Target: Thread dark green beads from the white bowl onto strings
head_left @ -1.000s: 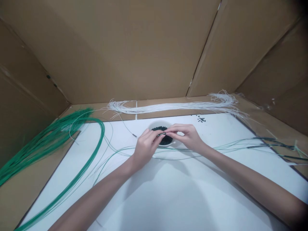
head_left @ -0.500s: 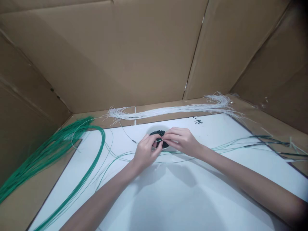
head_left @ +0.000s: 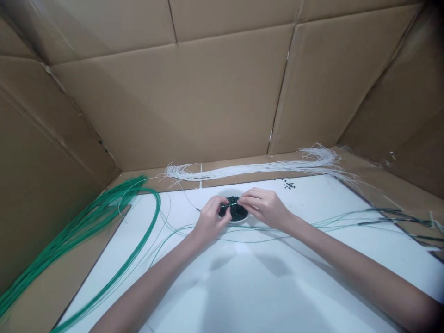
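Over a small white bowl [head_left: 239, 222] filled with dark beads [head_left: 239, 212], my two hands meet. My left hand [head_left: 210, 218] is closed, pinching a thin string strung with dark beads [head_left: 226, 205] between thumb and fingers. The string's white tail [head_left: 187, 196] runs out behind that hand to the back left. From the right, my right hand [head_left: 265, 206] pinches the light end of the same string with its fingertips. Whether a loose bead is also in those fingertips is too small to tell.
Green strands [head_left: 86, 236] lie bundled at left, with a loop on the white board [head_left: 249, 286]. White strings [head_left: 236, 172] stretch along the back. Loose beads [head_left: 288, 184] lie at back right. Thin green strings cross to beaded ends [head_left: 391, 217]. Cardboard walls [head_left: 222, 101] surround the board.
The view has tilted upward, so everything sits lower. My hands are slightly farther apart, and more of the beaded string shows between them.
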A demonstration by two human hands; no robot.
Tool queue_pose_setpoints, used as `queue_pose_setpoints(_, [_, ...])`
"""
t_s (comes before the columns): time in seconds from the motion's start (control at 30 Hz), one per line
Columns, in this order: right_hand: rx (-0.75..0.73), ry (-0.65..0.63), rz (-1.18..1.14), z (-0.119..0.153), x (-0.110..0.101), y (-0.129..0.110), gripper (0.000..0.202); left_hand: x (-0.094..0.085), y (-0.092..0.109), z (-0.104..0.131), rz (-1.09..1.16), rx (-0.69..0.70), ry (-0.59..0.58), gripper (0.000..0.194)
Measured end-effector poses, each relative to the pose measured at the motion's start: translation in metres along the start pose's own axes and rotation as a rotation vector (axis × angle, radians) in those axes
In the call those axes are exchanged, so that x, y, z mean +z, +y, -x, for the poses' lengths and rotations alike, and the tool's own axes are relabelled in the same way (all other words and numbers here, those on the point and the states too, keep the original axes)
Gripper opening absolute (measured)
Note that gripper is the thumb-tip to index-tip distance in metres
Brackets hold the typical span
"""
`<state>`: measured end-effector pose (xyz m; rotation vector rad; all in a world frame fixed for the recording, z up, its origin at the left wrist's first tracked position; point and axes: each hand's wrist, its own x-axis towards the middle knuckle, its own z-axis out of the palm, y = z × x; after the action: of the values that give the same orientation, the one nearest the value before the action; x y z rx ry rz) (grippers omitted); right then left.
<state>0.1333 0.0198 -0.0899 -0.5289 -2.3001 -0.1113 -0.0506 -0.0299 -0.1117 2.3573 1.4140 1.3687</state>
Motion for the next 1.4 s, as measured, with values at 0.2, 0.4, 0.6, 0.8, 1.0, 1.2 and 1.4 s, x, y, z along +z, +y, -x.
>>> queue_pose_setpoints(0.2, [0.053, -0.014, -0.019, 0.001, -0.001, 0.006, 0.019, -0.038, -0.005, -0.026, -0.005, 0.029, -0.075, 0.037])
queue_pose_setpoints(0.4, [0.137, 0.011, -0.098, 0.003, 0.001, 0.015, 0.017, -0.085, -0.046, -0.039, -0.085, -0.23, -0.659, 0.032])
queue_pose_setpoints(0.6, [0.215, 0.029, -0.116, 0.005, 0.002, 0.018, 0.016, -0.066, -0.078, -0.026, -0.142, -0.28, -0.795, 0.025])
queue_pose_setpoints(0.8, [0.266, 0.044, -0.062, 0.005, 0.002, 0.028, 0.018, -0.087, -0.074, -0.039, 0.108, -0.335, -0.74, 0.025])
queue_pose_setpoints(1.0, [0.319, 0.069, -0.016, 0.009, 0.003, 0.037, 0.017, -0.109, -0.052, -0.049, 0.141, -0.314, -0.621, 0.026])
queue_pose_setpoints(1.2, [0.326, 0.114, 0.001, 0.008, 0.004, 0.033, 0.017, -0.111, -0.046, -0.051, 0.109, -0.349, -0.574, 0.024])
queue_pose_setpoints(1.4, [0.273, 0.159, 0.029, 0.006, 0.003, 0.029, 0.018, -0.11, -0.05, -0.052, 0.052, -0.344, -0.529, 0.024])
